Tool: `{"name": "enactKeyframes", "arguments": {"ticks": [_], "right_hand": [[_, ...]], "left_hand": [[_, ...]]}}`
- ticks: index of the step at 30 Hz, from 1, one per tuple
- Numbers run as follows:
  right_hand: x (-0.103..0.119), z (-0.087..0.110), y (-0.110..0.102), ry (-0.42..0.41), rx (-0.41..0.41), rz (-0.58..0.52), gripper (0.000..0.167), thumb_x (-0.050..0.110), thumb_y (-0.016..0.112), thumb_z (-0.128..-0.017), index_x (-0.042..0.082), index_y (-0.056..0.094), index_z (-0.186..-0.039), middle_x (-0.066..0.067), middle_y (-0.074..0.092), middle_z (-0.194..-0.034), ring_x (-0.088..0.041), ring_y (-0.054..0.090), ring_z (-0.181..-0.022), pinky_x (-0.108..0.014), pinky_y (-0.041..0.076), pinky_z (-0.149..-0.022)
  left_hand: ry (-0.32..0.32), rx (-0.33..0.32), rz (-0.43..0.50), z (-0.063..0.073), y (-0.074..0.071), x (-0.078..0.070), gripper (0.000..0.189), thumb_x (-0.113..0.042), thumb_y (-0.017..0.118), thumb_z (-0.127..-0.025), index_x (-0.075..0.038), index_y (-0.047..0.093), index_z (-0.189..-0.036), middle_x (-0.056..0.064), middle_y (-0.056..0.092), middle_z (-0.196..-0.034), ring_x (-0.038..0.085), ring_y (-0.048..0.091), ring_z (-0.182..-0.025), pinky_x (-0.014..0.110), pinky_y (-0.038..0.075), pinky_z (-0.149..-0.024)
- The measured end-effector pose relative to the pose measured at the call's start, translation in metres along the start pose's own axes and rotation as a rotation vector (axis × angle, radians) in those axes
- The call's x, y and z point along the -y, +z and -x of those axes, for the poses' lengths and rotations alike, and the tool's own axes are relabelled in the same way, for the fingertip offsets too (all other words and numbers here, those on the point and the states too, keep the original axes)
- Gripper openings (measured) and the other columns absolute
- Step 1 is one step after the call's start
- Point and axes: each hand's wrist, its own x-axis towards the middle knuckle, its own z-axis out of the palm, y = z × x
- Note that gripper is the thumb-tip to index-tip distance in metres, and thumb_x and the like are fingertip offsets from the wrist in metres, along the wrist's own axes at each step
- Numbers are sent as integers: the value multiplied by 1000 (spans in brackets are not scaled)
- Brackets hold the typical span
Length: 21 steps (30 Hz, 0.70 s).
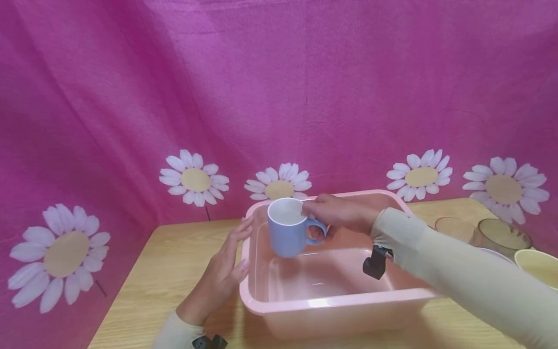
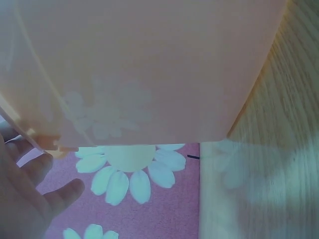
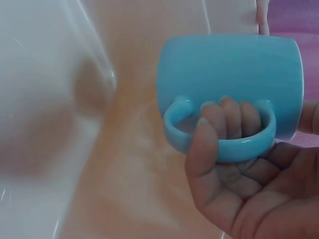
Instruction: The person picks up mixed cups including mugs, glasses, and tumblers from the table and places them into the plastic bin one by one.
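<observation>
A light blue mug (image 1: 286, 236) with a white inside is held upright over the left part of a pink plastic basin (image 1: 340, 301). My right hand (image 1: 344, 213) grips it by the handle; in the right wrist view the fingers of that hand (image 3: 239, 164) curl through the handle (image 3: 239, 149), with the thumb at the mug's rim. At the basin's left rim, my left hand (image 1: 224, 266) rests with its fingers fairly straight. The left wrist view shows that hand (image 2: 30, 189) at the edge of the basin's outer wall (image 2: 149, 74).
On the wooden table (image 1: 174, 261), right of the basin, stand a brownish glass cup (image 1: 503, 235), a pale yellow cup (image 1: 538, 266) and an orange-tinted glass (image 1: 453, 230). My right sleeve partly hides a lilac rim there. A magenta cloth (image 1: 279, 97) with daisies hangs behind.
</observation>
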Motion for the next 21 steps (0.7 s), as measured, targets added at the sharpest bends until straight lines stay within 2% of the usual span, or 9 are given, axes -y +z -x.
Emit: {"name": "enactKeyframes", "arguments": {"ticks": [3, 13, 17, 21], "right_hand": [[-2, -1, 0, -7, 9, 6, 28, 23, 40, -93, 4, 60, -88, -9, 53, -65, -19, 52, -63, -34, 49, -59], [-5, 1, -1, -9, 77, 32, 24, 19, 42, -94, 13, 61, -107, -11, 54, -72, -21, 55, -68, -41, 54, -69], [-5, 0, -3, -13, 93, 49, 24, 22, 43, -97, 19, 61, -112, -11, 54, -74, -22, 55, -68, -42, 54, -68], [-7, -1, -2, -4, 108, 40, 24, 21, 42, -97, 17, 60, -113, -12, 53, -72, -22, 53, -67, -39, 52, -63]], "left_hand": [[19, -7, -14, 1, 0, 1, 55, -24, 42, -92, -5, 33, -143, 3, 27, -157, 24, 25, -144, 63, 31, -104], [26, -4, -35, 3, -1, 0, 55, -24, 42, -93, -6, 33, -144, 5, 28, -156, 24, 25, -144, 61, 33, -104], [20, -2, -41, 1, -1, 0, 56, -25, 42, -92, -7, 32, -145, 3, 27, -157, 23, 25, -144, 61, 32, -105], [19, -1, -38, 1, -1, 1, 56, -25, 41, -93, -7, 32, -145, 3, 27, -157, 24, 25, -144, 61, 31, -106]]}}
